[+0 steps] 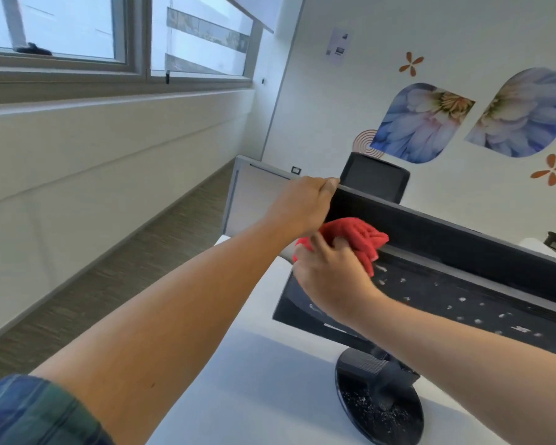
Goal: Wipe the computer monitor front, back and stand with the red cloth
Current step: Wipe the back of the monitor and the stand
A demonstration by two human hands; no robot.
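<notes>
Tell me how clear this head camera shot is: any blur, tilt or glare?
Head view: whole frame tilted, wall lines bowed by the wide lens; window washed out by daylight; right hand and red cloth softly motion-blurred; white specks on the monitor smeared; no harsh shadows.

The place looks like an office. A black computer monitor [430, 226] on a round stand [379, 409] sits on a plain white desk [270, 364]. The padded back of a black desk chair [374, 176] rises just beyond it. A grey-framed partition panel [257, 194] stands at the desk's far end. The floor [109, 268] has a streaked brown-grey covering; whether it is carpet or vinyl cannot be told. Wide metal-framed windows [61, 24] run along the left wall, one partly covered by a translucent blind [206, 30]. The white wall ahead carries large blue flower decals [421, 123], a printed sheet [338, 46] high up and a socket [296, 170] low down.
</notes>
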